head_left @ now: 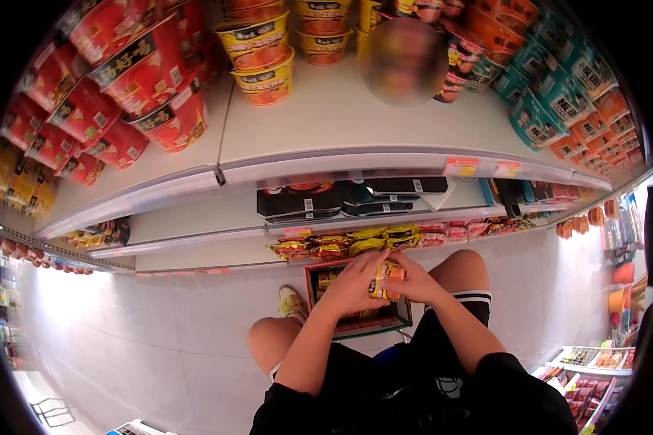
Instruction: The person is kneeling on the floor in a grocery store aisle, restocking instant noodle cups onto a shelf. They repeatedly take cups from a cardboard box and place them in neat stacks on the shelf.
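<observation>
My left hand (pixel 348 285) and my right hand (pixel 413 278) meet around a yellow and orange instant noodle cup (pixel 387 280), the left on its left side, the right on its right. Both hold it above an open box (pixel 359 329) with a red and green rim, which stands between my knees. More yellow packs lie inside the box, partly hidden by my hands and forearms. Matching yellow noodle cups (pixel 264 87) are stacked on the white upper shelf (pixel 326 119) in front of me.
Red noodle buckets (pixel 168 119) stand at the left of the upper shelf, teal ones (pixel 538 119) at the right. Black flat packages (pixel 299 201) lie on the shelf below. Bagged noodles (pixel 383 239) line the lowest shelf, just beyond the box. A round blurred patch hides part of the upper shelf.
</observation>
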A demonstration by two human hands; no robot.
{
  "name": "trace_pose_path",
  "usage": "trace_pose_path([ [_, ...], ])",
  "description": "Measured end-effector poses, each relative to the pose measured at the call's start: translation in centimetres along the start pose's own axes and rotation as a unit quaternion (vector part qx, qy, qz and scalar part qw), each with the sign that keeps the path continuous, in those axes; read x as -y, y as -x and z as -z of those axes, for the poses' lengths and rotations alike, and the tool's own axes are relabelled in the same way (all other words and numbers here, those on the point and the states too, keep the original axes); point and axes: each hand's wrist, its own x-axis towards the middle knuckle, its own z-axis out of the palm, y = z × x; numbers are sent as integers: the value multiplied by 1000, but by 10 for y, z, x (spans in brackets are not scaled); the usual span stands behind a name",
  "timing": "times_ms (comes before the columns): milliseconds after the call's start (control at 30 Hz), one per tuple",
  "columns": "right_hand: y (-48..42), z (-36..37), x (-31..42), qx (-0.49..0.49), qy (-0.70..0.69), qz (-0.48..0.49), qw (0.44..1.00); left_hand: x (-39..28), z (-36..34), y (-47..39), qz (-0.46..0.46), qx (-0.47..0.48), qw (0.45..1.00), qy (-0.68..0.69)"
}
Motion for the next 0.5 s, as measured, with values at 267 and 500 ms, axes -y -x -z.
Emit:
trace_pose_path([
  [267, -4, -37, 28, -223, -436, 74, 869, 15, -22, -8, 167, -133, 821, 529],
  [500, -2, -26, 40, -173, -204, 82, 960, 6, -13, -2, 138, -169, 754, 620],
])
